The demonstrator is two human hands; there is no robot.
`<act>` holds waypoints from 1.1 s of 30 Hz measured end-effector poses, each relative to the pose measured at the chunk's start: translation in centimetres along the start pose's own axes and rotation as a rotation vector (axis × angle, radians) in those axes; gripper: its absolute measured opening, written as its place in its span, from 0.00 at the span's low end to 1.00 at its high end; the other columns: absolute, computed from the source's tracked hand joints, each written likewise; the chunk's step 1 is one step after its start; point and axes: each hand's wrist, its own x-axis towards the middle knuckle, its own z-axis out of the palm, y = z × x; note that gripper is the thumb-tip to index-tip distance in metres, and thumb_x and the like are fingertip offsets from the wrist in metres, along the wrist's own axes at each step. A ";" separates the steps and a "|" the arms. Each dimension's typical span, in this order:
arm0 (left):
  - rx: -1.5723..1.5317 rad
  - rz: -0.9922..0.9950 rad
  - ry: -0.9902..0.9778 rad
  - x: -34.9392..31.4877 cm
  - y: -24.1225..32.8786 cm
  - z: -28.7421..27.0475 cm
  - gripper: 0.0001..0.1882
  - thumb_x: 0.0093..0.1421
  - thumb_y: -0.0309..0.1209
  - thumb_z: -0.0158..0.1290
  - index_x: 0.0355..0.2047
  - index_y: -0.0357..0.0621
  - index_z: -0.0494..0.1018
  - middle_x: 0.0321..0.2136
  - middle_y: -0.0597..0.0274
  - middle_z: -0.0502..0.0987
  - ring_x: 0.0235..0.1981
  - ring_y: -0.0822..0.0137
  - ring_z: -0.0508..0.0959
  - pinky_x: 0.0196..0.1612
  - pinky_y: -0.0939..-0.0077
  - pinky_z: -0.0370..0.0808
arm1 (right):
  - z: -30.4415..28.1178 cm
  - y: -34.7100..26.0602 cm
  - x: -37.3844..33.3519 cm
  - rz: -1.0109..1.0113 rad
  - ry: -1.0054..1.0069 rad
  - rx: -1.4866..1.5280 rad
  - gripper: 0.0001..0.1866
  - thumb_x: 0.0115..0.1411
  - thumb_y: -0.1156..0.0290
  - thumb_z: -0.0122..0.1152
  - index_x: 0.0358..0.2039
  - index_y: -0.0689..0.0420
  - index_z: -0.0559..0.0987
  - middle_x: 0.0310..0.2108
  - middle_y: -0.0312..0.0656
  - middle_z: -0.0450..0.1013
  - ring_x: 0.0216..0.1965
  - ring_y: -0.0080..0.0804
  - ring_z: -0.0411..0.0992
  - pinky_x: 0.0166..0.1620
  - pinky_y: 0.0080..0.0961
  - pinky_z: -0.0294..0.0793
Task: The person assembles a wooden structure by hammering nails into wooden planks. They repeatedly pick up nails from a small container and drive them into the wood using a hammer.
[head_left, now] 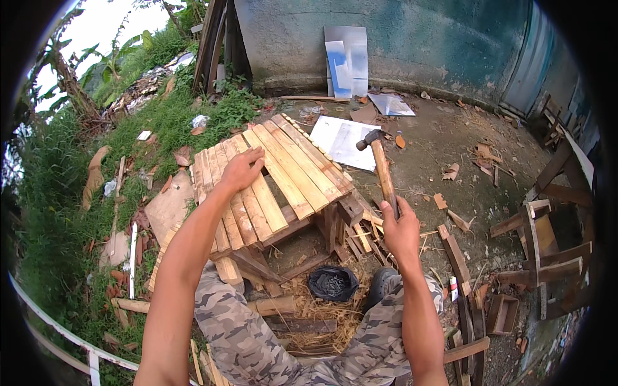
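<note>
"Where do we have the hammer [383, 170]?"

"Just outside the right edge of the table [331, 225], head uppermost, its wooden handle slanting down to our right hand [400, 226]. That hand is closed around the lower part of the handle."

"And our left hand [244, 170]?"

"Palm down near the middle of the table, fingers stretched out over the pale slats [299, 161]. It seems to press on them; we see nothing in its hold, though we can't tell what the fingertips touch."

"How do the slats lie?"

"Side by side across the darker frame of the table, mostly close together, with one wider gap just right of the left hand. Their ends make an uneven line along the near edge."

"What do we have below that edge?"

"On the ground, near the table's near right corner, a black bag [314, 282] with what look like nails inside. Straw-like scraps [302, 344] lie around it, between our camouflage trouser legs [241, 331]."

"And farther out?"

"Beyond the right edge, a white sheet [335, 136] lies on the ground, and behind it two panels [356, 51] lean on a bluish wall [438, 42]. Grass [154, 145] grows past the left edge; broken wooden frames [544, 257] stand well apart on the right."
</note>
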 end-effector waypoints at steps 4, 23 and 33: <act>0.239 -0.063 -0.076 -1.6 1.7 -0.3 0.35 0.72 0.53 0.41 0.66 0.36 0.66 0.67 0.40 0.66 0.70 0.43 0.64 0.70 0.54 0.63 | -0.3 0.8 0.7 0.008 -0.030 0.061 0.20 0.70 0.59 0.59 0.52 0.63 0.79 0.33 0.54 0.80 0.35 0.49 0.78 0.43 0.40 0.76; 0.449 -0.114 -0.609 -8.7 12.1 -6.3 0.77 0.39 0.80 0.57 0.72 0.25 0.52 0.69 0.26 0.56 0.74 0.40 0.55 0.75 0.39 0.44 | -0.1 0.1 0.0 0.034 -0.182 0.210 0.21 0.68 0.60 0.60 0.49 0.67 0.80 0.39 0.63 0.79 0.43 0.61 0.78 0.49 0.43 0.75; 0.320 -0.126 -0.429 -9.7 12.3 -3.8 0.74 0.41 0.76 0.59 0.72 0.26 0.52 0.69 0.24 0.56 0.74 0.35 0.53 0.75 0.40 0.45 | -0.3 0.2 0.0 0.053 -0.188 0.156 0.21 0.68 0.59 0.59 0.48 0.67 0.80 0.39 0.63 0.79 0.43 0.61 0.78 0.49 0.44 0.75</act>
